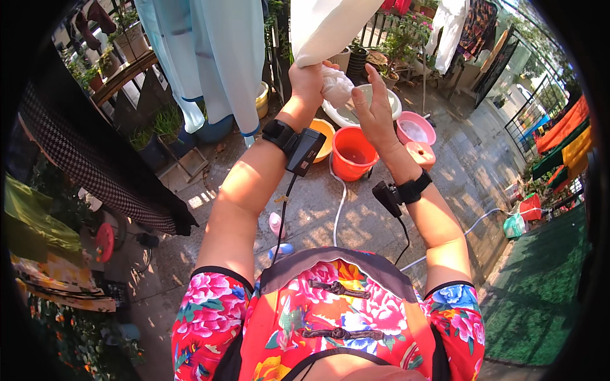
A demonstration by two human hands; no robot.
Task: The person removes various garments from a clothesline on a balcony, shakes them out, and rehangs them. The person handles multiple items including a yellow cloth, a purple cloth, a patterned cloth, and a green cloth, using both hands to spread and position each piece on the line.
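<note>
My left hand [307,83] is closed on a bunched white cloth [337,86], which bulges out on its right side. A larger white cloth [329,28] hangs from above and covers part of that hand. My right hand [376,114] is raised just right of the bunched cloth, thumb and fingers apart, holding nothing. Below the hands stand a white basin [391,102], a red bucket [353,155] with liquid in it, a yellow basin [322,131] and a pink basin [417,128] with whitish contents.
Light blue garments [214,57] hang at the upper left, beside a dark patterned cloth [109,162]. A pink stool [421,153] stands by the basins. A hose [342,200] crosses the paved floor near a pink bottle [275,224]. Potted plants [400,43] line the railing.
</note>
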